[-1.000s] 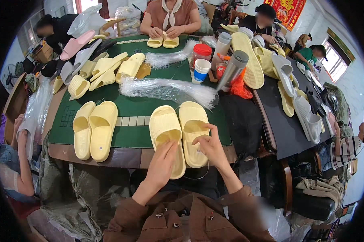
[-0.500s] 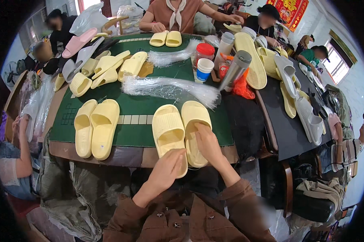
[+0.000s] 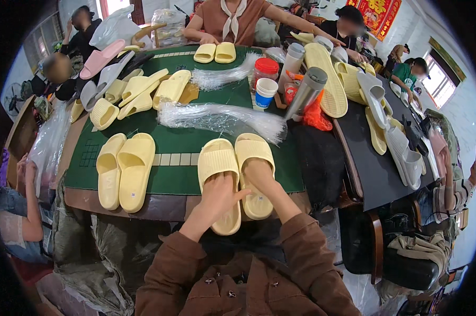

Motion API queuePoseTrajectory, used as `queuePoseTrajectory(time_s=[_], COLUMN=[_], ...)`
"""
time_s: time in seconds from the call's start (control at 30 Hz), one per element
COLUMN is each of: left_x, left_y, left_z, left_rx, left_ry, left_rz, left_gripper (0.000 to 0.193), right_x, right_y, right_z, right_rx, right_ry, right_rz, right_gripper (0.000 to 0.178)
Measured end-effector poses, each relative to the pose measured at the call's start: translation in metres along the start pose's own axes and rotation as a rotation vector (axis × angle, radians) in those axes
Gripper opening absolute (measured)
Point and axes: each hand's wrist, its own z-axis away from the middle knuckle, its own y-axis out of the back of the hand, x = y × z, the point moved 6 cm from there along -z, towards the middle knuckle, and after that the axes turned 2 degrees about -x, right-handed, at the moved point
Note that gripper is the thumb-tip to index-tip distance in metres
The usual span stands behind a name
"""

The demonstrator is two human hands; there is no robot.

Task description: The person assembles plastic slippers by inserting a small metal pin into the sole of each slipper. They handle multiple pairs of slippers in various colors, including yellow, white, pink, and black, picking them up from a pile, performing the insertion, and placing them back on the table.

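Two pale yellow slide slippers lie side by side at the table's near edge, toes pointing away from me. In the left slipper (image 3: 227, 221) my left hand (image 3: 214, 195) reaches forward, fingertips hidden beneath the ribbed strap and thumb spread toward the other slipper. My right hand (image 3: 261, 176) is pushed under the strap of the right slipper (image 3: 255, 147), which covers its fingers. A small printed sticker shows on that slipper's insole. Further left rests another yellow pair, a left slipper (image 3: 109, 184) and a right slipper (image 3: 136, 184), touching each other.
Clear plastic strands (image 3: 222, 118) lie across the green mat (image 3: 175, 187). Beyond them stand a paper cup (image 3: 265, 94), a red-lidded jar (image 3: 267, 68) and a steel tumbler (image 3: 307, 92). More slippers crowd the back left and the black table (image 3: 375, 179). Several people sit around.
My left hand has moved from the slipper's heel to under its strap. My right hand has slid deeper under the other strap. Across the table, a person's arm has stretched further right.
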Motion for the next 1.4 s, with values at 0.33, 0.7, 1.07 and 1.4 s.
queuePoseTrajectory(time_s=[0.33, 0.7, 1.07, 1.4], left_x=[-0.006, -0.007, -0.012, -0.004], left_y=[-0.020, -0.025, -0.030, -0.028], left_z=[-0.018, -0.005, -0.001, -0.004], left_rx=[-0.203, -0.194, -0.242, -0.303], left_ry=[0.165, 0.226, 0.247, 0.240], left_rz=[0.196, 0.179, 0.131, 0.136], left_gripper=[0.074, 0.068, 0.072, 0.075], right_x=[0.002, -0.015, -0.029, 0.002], right_y=[0.008, 0.028, 0.092, 0.065], right_z=[0.002, 0.018, 0.045, -0.041], right_rx=[-0.013, 0.001, 0.070, 0.229], right_ry=[-0.193, -0.239, -0.041, 0.027], right_rz=[-0.352, -0.531, -0.479, -0.337], right_gripper=[0.023, 0.024, 0.016, 0.022])
